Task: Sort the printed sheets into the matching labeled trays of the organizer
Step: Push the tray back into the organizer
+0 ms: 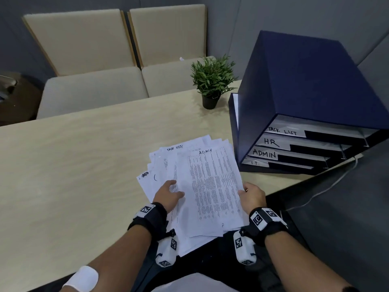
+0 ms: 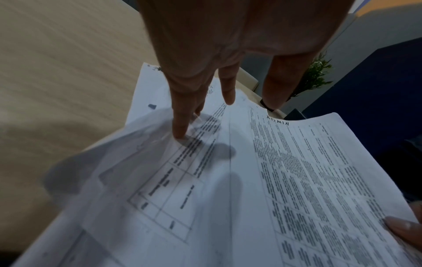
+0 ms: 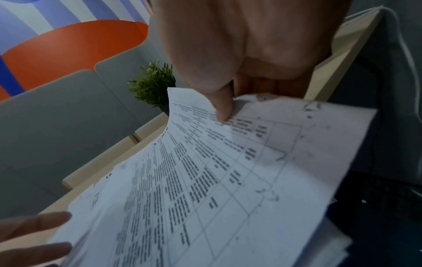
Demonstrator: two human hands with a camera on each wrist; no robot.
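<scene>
A fanned pile of printed sheets [image 1: 168,165] lies at the table's near edge. On top is a sheet marked ADMIN [image 1: 212,182], dense with text. My right hand [image 1: 250,194] pinches its right edge, thumb on top [image 3: 224,108]. My left hand [image 1: 168,192] rests with straight fingers [image 2: 180,126] on the sheets to the left of it. A sheet marked TASK LIST [image 1: 174,148] shows beneath. The dark blue organizer [image 1: 305,102] stands at the right, its trays labelled TASK LIST [image 1: 282,131], HR [image 1: 271,142], ADMIN [image 1: 264,153] and IT [image 1: 254,163].
A small potted plant [image 1: 212,81] stands behind the sheets, left of the organizer. Two beige chairs [image 1: 94,60] face the far side of the wooden table [image 1: 73,165]. A grey cable [image 1: 328,186] runs off the right edge.
</scene>
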